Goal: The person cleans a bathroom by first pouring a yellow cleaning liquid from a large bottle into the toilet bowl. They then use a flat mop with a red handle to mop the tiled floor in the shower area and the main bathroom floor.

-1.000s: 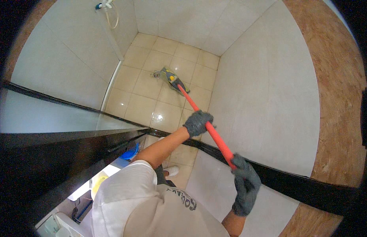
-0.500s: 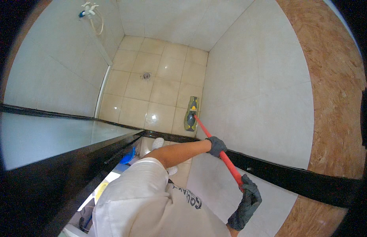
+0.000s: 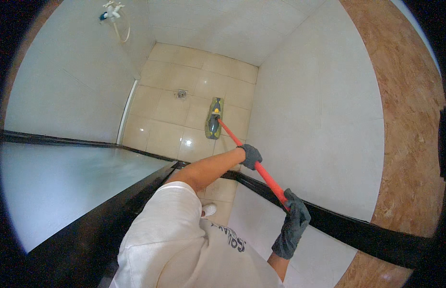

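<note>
Both hands wear dark grey gloves and grip the red pole of a flat mop. Farther along the pole, my left hand is closed around its middle. My right hand wraps the near end, lower and to the right. The pole slants up and left to the mop head, a long narrow grey and green pad with a yellow piece at its joint. The pad lies on the cream floor tiles, some way in from the right wall.
A round drain is set in the floor left of the mop head. A white tap with a hose hangs on the left wall. Dark-framed frosted glass stands at my left. A dark sill crosses the floor near my white shoe.
The mop head has slid away from the right wall, leftward and farther from me. Both hands have moved up and left with the pole, keeping their grip.
</note>
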Available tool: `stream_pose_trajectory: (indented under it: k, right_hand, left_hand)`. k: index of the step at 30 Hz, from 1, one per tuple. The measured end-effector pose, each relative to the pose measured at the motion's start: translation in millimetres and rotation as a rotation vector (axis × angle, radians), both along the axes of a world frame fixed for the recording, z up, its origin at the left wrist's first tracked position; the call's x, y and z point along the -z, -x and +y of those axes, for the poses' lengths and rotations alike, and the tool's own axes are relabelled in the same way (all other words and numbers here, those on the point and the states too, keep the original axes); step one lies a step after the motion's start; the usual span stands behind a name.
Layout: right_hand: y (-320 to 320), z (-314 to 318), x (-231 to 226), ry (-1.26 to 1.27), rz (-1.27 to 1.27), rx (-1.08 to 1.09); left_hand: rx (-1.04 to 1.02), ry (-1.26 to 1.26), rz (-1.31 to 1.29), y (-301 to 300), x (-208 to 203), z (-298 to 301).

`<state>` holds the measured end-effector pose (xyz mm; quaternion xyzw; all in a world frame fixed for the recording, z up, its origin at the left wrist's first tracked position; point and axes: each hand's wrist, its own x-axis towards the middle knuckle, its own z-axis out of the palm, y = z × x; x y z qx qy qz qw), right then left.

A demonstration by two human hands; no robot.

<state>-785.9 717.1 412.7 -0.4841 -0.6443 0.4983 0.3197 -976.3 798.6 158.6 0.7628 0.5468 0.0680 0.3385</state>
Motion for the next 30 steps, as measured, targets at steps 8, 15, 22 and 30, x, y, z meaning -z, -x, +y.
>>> stream_pose_trajectory:
  k: [8,15,22,30]
  right_hand:
    - [28.2,2.1,64.0,0.104,0.148,-0.088]
    - [-12.8,-9.3,99.6,0.102,0.190,-0.138]
    - [-98.1,-36.8,-32.5,-0.132,-0.038,-0.035]
    - [-115.4,-9.4,-52.8,-0.074,-0.088,-0.740]
  left_hand:
    - [-0.118,0.171,0.105,68.2,65.9,-15.1]
    - [-0.217,-0.026,0.170,47.5,60.9,-49.2]
    - [-0.244,-0.230,-0.138,-69.2,-51.1,-78.7]
    - [-0.615,-0.350,-0.366,-143.6,-10.6,-111.0]
